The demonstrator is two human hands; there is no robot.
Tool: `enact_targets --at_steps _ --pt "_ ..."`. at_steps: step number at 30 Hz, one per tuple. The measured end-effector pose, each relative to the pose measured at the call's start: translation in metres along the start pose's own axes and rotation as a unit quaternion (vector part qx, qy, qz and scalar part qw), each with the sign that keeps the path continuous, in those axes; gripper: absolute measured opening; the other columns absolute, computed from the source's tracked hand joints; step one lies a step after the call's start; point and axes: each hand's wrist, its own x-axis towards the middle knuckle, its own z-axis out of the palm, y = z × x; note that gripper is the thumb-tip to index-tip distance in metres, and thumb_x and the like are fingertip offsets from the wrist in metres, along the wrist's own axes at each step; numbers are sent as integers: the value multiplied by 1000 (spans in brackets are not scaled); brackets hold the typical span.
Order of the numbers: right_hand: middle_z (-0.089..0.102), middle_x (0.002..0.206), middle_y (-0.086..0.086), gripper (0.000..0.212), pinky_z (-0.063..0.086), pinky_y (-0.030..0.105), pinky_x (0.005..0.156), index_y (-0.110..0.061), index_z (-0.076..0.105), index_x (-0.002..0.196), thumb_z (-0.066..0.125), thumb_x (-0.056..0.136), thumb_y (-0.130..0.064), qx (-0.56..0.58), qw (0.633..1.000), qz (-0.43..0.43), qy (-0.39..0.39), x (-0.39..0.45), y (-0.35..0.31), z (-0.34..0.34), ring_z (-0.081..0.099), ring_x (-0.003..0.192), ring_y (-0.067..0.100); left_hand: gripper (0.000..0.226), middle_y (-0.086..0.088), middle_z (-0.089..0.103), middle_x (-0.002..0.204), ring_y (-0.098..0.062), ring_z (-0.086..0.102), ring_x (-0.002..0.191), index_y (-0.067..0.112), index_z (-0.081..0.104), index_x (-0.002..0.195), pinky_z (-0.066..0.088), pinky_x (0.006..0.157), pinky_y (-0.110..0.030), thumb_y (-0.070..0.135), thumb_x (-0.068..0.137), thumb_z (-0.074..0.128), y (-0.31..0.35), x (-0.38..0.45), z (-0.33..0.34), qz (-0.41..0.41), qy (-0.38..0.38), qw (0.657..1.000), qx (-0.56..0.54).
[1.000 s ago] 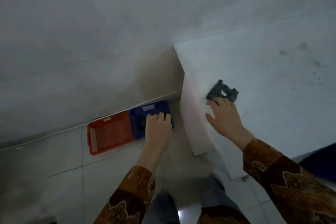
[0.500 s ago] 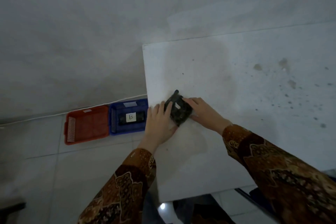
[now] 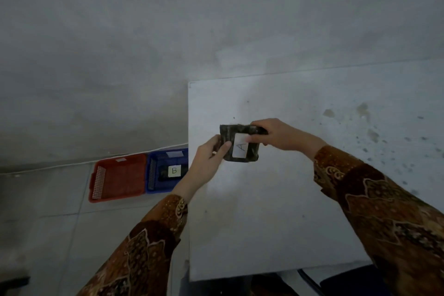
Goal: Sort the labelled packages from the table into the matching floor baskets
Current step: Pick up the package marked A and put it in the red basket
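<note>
A dark package [image 3: 249, 150] with a white label reading A is held up over the white table [image 3: 276, 211], label facing me. My left hand [image 3: 211, 154] grips its left edge with the thumb on the front. My right hand [image 3: 278, 133] pinches its top right corner. On the floor to the left stand a red basket [image 3: 117, 179] and a blue basket [image 3: 153, 176]. In the blue basket lies a dark package with a B label [image 3: 174, 170].
The table's left edge runs down the middle of the view, next to the blue basket. A grey wall rises behind the table and baskets. Dark specks mark the table's right side. A dark blue object [image 3: 355, 280] shows below the table's near edge.
Both hands have lifted the dark package off the table and turned it so the A label faces me. The view has shifted right and closer to the table.
</note>
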Motion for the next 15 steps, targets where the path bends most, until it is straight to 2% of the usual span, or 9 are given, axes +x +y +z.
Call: enact_targets --at_steps 3,5,7,9,11,15 --pt "60 75 -8 18 42 16 57 -35 55 77 53 89 -49 9 1000 2 3 -5 -10 -19 55 62 2 13 -5 71 99 -21 68 93 22 63 103 55 86 -46 19 97 52 21 7 1 -2 14 998 -63" --pt "64 81 -3 20 44 21 60 -30 58 85 53 89 -49 27 1000 3 12 -9 -12 -25 56 67 9 15 -1 72 95 -18 69 90 27 62 99 57 85 -45 14 95 55 32 9 0 1 14 997 -73" --pt "65 87 0 29 46 21 63 -21 61 95 53 90 -48 39 999 9 22 -13 -11 -26 58 71 12 15 -6 73 97 -22 70 91 24 61 102 58 85 -45 12 93 58 38 10 -3 3 1 998 -62" --pt "64 90 -2 29 46 19 63 -20 60 98 55 89 -46 42 999 13 33 -18 -9 -25 59 77 13 16 -13 72 101 -28 70 94 17 61 107 58 85 -46 12 93 59 45 9 -5 10 -17 999 -50" --pt "64 94 -4 26 44 16 64 -21 59 101 59 88 -43 42 998 3 49 -23 -9 -25 60 83 12 18 -19 72 101 -33 69 94 14 62 110 57 85 -50 14 92 60 52 9 -10 22 -40 999 -6" --pt "66 100 -2 15 56 18 60 -23 58 100 60 89 -33 100 994 -2 51 -30 -8 -18 67 83 6 22 -18 73 96 -35 68 90 14 65 110 54 85 -54 25 91 62 68 16 -22 35 -118 985 119"
